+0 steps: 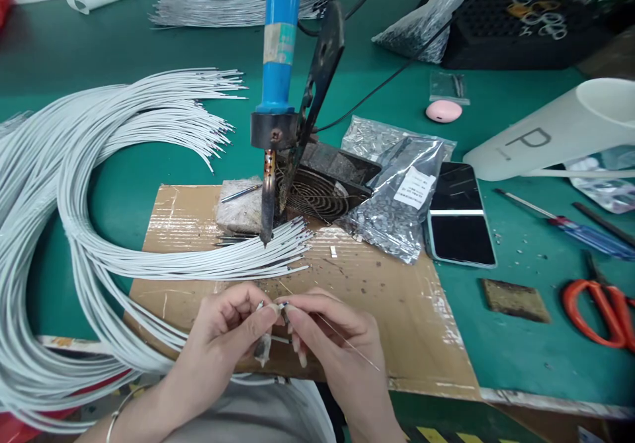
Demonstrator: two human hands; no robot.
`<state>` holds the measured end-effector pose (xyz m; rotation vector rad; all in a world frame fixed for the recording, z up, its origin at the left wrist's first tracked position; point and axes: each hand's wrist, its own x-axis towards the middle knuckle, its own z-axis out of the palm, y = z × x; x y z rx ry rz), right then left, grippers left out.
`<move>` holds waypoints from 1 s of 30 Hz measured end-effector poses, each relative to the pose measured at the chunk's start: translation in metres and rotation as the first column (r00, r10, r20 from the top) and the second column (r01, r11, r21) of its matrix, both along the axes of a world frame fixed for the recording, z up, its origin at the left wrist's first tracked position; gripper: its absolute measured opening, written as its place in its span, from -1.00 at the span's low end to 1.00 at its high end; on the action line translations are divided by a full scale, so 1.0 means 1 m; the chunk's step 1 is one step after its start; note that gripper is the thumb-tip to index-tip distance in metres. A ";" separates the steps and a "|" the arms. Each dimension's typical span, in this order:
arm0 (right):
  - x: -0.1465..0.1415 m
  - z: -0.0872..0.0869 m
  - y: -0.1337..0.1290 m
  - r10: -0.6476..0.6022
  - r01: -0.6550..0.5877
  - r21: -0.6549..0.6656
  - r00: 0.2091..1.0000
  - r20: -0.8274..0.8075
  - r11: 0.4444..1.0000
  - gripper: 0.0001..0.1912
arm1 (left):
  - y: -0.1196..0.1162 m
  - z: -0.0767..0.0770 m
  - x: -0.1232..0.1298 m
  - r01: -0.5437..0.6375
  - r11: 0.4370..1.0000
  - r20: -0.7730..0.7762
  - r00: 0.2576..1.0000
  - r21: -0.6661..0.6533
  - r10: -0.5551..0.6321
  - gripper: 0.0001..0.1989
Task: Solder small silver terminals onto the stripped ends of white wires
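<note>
My left hand [233,330] and my right hand [337,334] meet low over the cardboard, fingers pinched. Between the fingertips is a tiny part with a white and dark blue bit, mostly covered; I cannot make out its kind. A thin solder wire [342,337] runs slantwise across my right hand, its tip poking out above the fingers. Below my left fingers hangs a small greyish, crumpled piece [262,350]. Just above both hands, a blue-handled soldering iron [282,40] is clamped tip down in a black stand [322,59], over the ends of a white cable bundle [223,263].
More white cables [74,119] curve along the left. Cardboard [391,324] covers the bench before me. Behind it are a plastic bag of small metal parts [397,192] and a sponge block [241,205]. Rightward are a phone [459,215], screwdriver [570,226], orange-handled scissors [598,311] and a white cup [540,132].
</note>
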<state>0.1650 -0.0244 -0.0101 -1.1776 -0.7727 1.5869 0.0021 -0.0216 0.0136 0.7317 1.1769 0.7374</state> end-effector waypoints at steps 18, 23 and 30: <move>0.006 0.003 -0.002 0.047 -0.047 -0.013 0.998 -0.046 0.999 -0.88 | 0.004 0.002 -0.006 0.118 0.993 -0.037 0.992 0.030 -0.116 -0.59; 0.007 -0.001 -0.003 0.071 -0.082 -0.074 0.988 -0.139 0.994 -0.84 | 0.005 0.001 -0.008 0.138 0.990 0.001 0.990 0.011 -0.138 -0.60; 0.017 -0.009 -0.002 0.119 -0.132 0.202 0.990 0.075 0.970 -0.88 | 0.006 0.002 -0.011 0.101 0.994 -0.012 0.995 0.027 -0.101 -0.67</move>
